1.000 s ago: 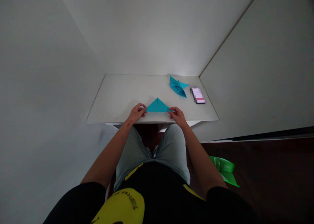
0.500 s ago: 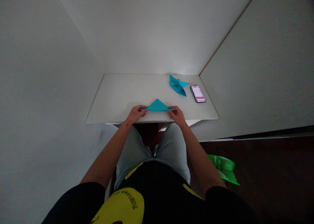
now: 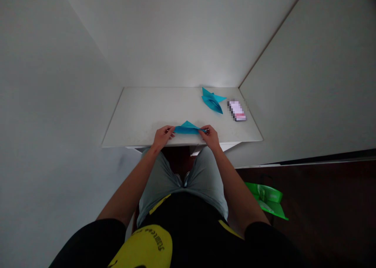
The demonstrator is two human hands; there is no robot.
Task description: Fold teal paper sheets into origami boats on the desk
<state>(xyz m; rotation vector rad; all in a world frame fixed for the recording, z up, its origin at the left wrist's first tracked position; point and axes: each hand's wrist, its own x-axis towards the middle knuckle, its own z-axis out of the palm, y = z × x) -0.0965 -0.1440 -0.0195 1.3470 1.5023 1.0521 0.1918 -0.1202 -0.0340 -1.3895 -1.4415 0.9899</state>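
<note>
A folded piece of blue paper (image 3: 188,128) lies near the front edge of a small white table (image 3: 141,115). My left hand (image 3: 162,136) pinches its left corner and my right hand (image 3: 209,135) pinches its right corner. The paper shows as a low, flat triangle with its peak tilted away from me. Both hands rest on the table top with fingers closed on the paper.
A second folded blue paper shape (image 3: 212,100) sits at the table's back right, beside a pixelated phone-like object (image 3: 236,110). White walls close in the table on the left, back and right. A green bag (image 3: 266,199) lies on the dark floor at my right.
The blue paper triangle has flattened: its peak dropped lower between my hands. My hands stayed at its two corners, moving slightly closer together.
</note>
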